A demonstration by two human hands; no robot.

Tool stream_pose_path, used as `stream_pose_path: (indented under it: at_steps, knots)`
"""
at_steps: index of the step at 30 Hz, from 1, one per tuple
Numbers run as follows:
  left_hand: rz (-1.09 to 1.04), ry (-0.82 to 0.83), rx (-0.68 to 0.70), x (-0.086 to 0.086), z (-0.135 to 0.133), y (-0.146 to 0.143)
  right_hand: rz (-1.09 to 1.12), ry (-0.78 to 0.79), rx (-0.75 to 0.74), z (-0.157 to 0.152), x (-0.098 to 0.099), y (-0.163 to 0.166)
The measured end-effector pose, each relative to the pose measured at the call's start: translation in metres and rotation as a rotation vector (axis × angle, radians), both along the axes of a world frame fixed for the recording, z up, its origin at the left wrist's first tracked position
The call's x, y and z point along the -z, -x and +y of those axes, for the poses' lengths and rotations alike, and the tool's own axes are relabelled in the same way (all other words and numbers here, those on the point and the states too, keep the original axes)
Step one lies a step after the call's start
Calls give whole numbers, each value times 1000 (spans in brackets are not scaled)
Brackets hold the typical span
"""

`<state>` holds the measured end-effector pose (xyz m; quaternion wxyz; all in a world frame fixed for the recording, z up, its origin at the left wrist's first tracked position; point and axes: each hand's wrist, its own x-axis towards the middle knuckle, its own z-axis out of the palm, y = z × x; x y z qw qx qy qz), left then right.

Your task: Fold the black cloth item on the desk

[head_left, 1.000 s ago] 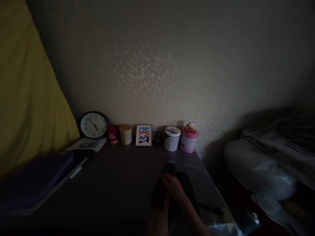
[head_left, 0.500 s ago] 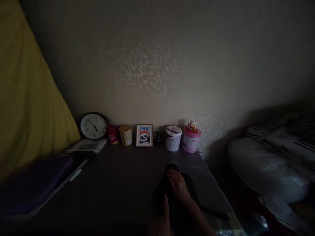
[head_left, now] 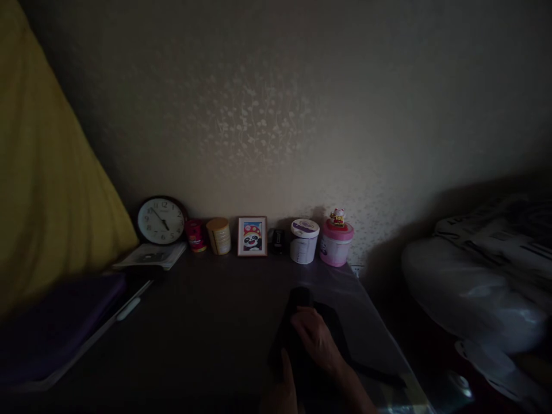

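Observation:
A dark folded cloth lies on the dim table, right of centre near the front. My right hand rests on top of it, fingers curled down over the fabric. Of my left hand only a stretched finger and part of the palm show at the bottom edge, against the cloth's left side; the other fingers are out of frame.
Along the wall stand a round clock, a red can, a yellow tin, a framed panda picture, a white tub and a pink tub. A purple pad lies left; white bags right.
My right hand slid a little forward and back on the dark cloth, now sitting slightly nearer me. The view drifted a bit; the shelf items stay put.

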<state>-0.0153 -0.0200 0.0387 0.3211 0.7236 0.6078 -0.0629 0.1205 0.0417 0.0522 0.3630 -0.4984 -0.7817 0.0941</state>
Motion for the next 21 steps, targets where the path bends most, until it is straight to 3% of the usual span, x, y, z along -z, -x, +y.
stream_pose_path:
  at_steps: [2,5,8,11,16,21]
  knots:
    - [7,10,-4,-1,0,0,-38,32,-26,-1,3,4]
    - [12,7,-9,-4,-2,0,-80,42,43,26,11,3]
    - [15,-2,-1,-7,-3,1,-58,26,199,59,18,-8]
    - [16,9,0,-9,-3,2,-2,43,404,69,24,-33]
    - [-81,-21,-5,-10,-7,5,99,186,694,24,33,-86]
    - [-129,-93,6,-8,-12,8,127,383,672,-22,35,-104]
